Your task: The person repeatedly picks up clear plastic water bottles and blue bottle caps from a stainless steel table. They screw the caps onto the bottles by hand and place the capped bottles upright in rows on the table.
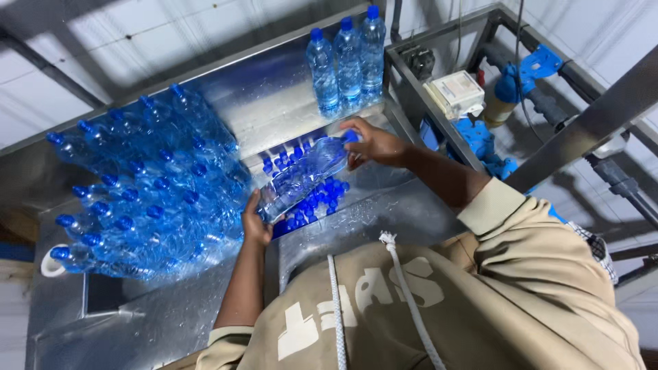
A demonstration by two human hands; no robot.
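Observation:
I hold a clear plastic water bottle (301, 177) lying sideways between both hands. My left hand (255, 220) cups its base. My right hand (373, 144) grips the blue-capped neck end. Under the bottle, a recess in the steel bench holds several loose blue caps (322, 195). To the left lies a big stack of filled blue-capped bottles (147, 185) on their sides, caps pointing left. Three filled bottles (346, 62) stand upright at the back of the bench.
The wet stainless steel bench (363, 223) has a raised back wall. On the right a metal frame (439, 116) carries a white box (454, 92), blue valves (528, 72) and pipes. A white ring-shaped object (49, 264) sits at the far left edge.

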